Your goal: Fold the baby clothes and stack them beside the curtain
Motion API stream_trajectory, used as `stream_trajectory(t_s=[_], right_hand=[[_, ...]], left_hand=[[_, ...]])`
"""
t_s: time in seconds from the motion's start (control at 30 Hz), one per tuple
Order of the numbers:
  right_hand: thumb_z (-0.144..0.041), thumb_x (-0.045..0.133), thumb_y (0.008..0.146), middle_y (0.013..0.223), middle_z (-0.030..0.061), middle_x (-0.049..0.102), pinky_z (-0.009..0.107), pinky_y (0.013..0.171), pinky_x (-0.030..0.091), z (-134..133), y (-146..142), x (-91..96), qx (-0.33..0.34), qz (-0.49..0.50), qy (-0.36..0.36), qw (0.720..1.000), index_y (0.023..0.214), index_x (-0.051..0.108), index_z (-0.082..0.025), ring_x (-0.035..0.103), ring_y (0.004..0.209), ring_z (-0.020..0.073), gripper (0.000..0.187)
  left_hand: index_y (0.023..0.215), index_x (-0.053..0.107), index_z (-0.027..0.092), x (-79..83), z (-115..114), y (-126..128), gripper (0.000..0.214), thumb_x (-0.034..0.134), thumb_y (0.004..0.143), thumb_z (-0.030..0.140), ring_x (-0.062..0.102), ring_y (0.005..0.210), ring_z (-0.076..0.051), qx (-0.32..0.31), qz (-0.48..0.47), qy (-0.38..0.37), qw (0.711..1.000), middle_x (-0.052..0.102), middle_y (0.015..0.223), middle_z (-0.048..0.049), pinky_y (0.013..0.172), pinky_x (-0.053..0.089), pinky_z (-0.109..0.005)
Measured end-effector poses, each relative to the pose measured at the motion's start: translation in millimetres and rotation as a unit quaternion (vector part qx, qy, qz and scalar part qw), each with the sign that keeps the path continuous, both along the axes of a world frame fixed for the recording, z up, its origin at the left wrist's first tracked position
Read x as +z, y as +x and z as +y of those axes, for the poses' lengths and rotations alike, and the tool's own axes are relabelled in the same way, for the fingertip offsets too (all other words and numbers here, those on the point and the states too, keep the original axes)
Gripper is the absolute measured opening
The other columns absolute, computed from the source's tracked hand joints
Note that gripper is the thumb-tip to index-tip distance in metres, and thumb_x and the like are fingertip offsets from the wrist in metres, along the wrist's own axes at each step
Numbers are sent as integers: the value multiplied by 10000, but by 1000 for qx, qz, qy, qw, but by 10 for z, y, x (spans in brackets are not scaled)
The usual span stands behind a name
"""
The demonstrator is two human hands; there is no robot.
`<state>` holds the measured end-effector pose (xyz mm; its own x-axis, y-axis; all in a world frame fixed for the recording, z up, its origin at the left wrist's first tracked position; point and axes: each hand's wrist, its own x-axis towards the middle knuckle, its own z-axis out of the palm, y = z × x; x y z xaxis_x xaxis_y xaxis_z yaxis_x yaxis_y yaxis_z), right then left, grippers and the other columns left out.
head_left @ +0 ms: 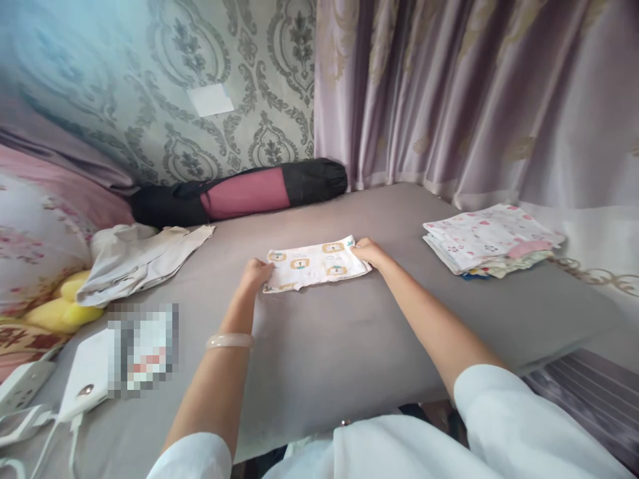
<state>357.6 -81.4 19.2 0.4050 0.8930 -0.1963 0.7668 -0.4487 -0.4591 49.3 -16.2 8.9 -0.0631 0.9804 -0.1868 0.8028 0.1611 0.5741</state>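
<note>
A small white cloth (314, 263) with yellow printed squares lies folded on the grey bed sheet (349, 346). My left hand (255, 273) pinches its left end, fingers closed on the fabric. My right hand (368, 251) grips its right end the same way. Both arms reach forward from white sleeves, and a pale bangle (229, 340) sits on my left wrist.
A stack of folded printed cloths (492, 246) lies at the right. A beige garment (144, 259) lies at the left, a black and pink rolled bag (244, 193) against the wall. A yellow plush (67, 306), a white power strip (22, 386) and cables sit front left.
</note>
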Motion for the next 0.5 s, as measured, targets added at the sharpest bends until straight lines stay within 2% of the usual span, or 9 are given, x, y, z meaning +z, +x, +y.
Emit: stream_trajectory(t_s=[0.13,0.2,0.23,0.5], right_hand=[[-332,604,861,1059,108,751,188,644,444,-43,-10,36,-14,32,7,999,1062,737,-157,702,913,178,298],[-322,624,837,1023,97,759,188,632,443,-68,2,54,-13,44,8,999,1027,745,-162,702,885,176,276],[-320,630,826,1002,92,763,190,625,442,-80,11,62,-10,49,8,999,1005,749,-164,701,871,177,266],[-250,677,701,917,86,762,196,569,405,-144,46,80,11,53,13,998,875,760,-178,686,825,184,206]], left_hand=[[627,627,167,70,-4,1,207,597,762,321,571,549,-159,-7,-48,-12,999,575,517,-18,532,401,-236],[623,628,169,113,6,-8,183,635,727,319,534,523,-141,43,-102,-14,994,564,511,-3,507,379,-226],[620,634,170,133,12,-12,171,653,710,315,523,519,-134,48,-120,-23,991,570,519,0,496,369,-222],[557,631,181,250,23,-7,292,850,543,374,429,473,-92,60,-155,-78,983,510,429,39,478,346,-187]])
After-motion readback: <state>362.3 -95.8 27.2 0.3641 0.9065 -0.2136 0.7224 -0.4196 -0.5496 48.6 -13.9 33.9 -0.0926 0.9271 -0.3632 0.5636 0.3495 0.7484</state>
